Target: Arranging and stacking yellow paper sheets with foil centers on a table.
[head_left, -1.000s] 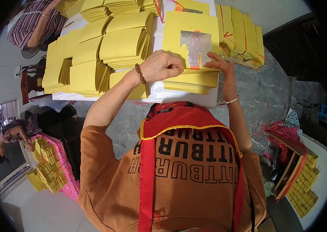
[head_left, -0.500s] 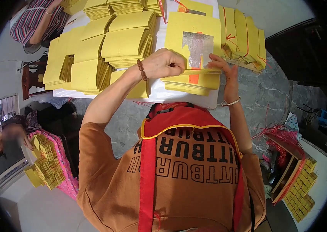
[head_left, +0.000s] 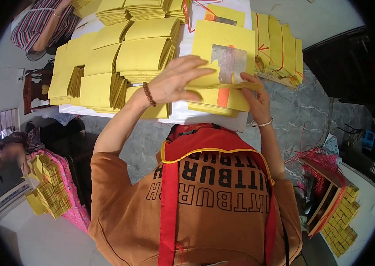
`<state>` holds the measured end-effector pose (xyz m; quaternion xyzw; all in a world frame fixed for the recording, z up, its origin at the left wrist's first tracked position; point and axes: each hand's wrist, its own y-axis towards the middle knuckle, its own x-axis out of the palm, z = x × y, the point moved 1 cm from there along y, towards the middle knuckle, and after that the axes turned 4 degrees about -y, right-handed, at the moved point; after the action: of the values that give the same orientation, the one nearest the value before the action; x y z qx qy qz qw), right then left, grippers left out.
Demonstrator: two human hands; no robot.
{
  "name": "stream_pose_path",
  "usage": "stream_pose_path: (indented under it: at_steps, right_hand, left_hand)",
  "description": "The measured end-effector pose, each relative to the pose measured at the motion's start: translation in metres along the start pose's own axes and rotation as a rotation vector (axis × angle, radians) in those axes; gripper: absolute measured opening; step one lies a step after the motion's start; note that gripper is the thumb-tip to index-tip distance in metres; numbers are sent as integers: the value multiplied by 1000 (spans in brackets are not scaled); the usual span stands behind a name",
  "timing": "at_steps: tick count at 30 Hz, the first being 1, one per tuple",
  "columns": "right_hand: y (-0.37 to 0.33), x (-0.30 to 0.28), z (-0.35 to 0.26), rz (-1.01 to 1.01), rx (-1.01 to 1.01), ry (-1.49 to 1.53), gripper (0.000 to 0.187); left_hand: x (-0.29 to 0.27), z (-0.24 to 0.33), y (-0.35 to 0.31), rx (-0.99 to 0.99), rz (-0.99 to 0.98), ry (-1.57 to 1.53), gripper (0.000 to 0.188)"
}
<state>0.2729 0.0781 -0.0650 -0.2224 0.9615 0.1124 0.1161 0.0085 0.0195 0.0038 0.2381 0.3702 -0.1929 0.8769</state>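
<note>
In front of me on the table is a stack of yellow paper [head_left: 224, 35] with a silver foil patch [head_left: 232, 62] and an orange-red stripe. Its near part is folded up, making a raised ridge across it. Over the left end of this ridge is my left hand [head_left: 176, 82], open with fingers spread. A brown bead bracelet circles that wrist. At the right end, my right hand [head_left: 257, 98] closes on the raised paper edge, fingers on the far side and thumb nearer me. How many sheets it grips cannot be made out.
Folded yellow paper bundles [head_left: 145, 53] crowd the table's left side. Tied bundles [head_left: 280, 46] stand at the right, with red string [head_left: 189, 20] at the back. A person in a striped top [head_left: 43, 26] is at the far left. Red string hangs over a wooden stand [head_left: 327, 190].
My left hand has opened from a closed grip and shifted slightly left. My right hand has moved down and closed on the paper's right edge. The folded ridge has changed shape.
</note>
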Motion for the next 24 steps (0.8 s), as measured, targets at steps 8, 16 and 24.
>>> stream_pose_path:
  at_steps: [8, 16, 24]
  right_hand:
    - [-4, -16, -45, 48, -450, -489, 23]
    - [-9, -12, -33, -170, 88, -216, 22]
    - [11, 9, -53, 87, 292, 240, 39]
  left_hand:
    - [-10, 31, -19, 24, 78, 394, 40]
    - [6, 19, -12, -350, 202, 14, 22]
    - [14, -14, 12, -689, 303, -238, 29]
